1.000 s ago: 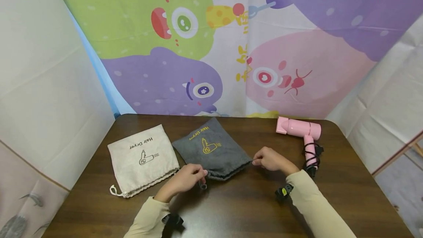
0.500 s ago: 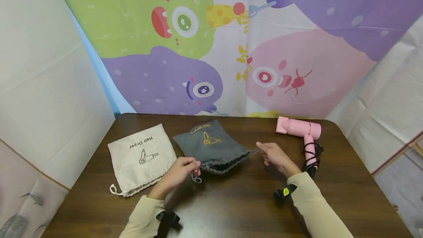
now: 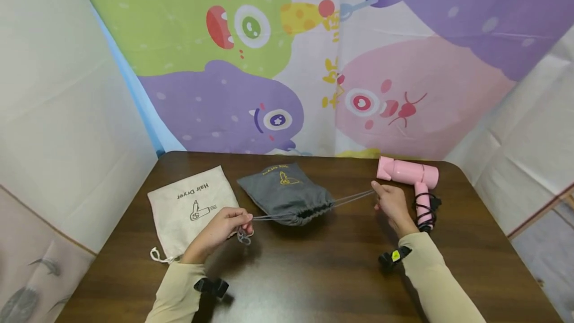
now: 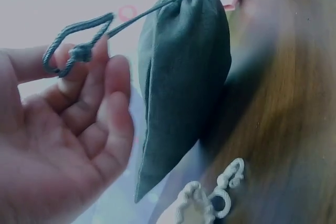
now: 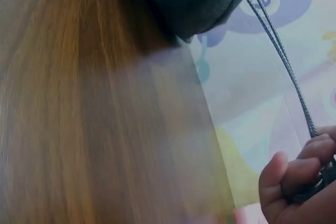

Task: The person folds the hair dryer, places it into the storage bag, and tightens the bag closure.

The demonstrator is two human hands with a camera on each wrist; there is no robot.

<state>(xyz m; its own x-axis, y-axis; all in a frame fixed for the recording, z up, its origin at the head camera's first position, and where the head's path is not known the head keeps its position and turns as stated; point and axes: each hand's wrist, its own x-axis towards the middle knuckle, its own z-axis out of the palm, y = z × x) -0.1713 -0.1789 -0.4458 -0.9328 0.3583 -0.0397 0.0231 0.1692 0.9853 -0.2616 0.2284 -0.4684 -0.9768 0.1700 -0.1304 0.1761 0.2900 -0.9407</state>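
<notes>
A dark grey drawstring pouch [image 3: 287,196] with a yellow hair dryer print hangs between both hands, its gathered mouth facing the person. My left hand [image 3: 224,231] pinches the drawstring on the left side, and a knotted loop [image 4: 79,51] dangles from the fingers in the left wrist view. On the other side my right hand [image 3: 392,206] grips the drawstring [image 5: 283,59], two taut strands running from it to the pouch. The left hand overlaps a cream drawstring pouch [image 3: 188,198] lying flat, printed "Hair Dryer".
A pink hair dryer [image 3: 408,172] with its black cord [image 3: 425,208] wound round the handle lies at the back right, just beyond the right hand. The brown wooden table [image 3: 314,283] ends at a cartoon-printed cloth [image 3: 278,64] behind.
Both hands have moved apart, left hand leftward and right hand rightward, drawing out the strings. The grey pouch's mouth has narrowed and bunched up. The cream pouch and the hair dryer stay put.
</notes>
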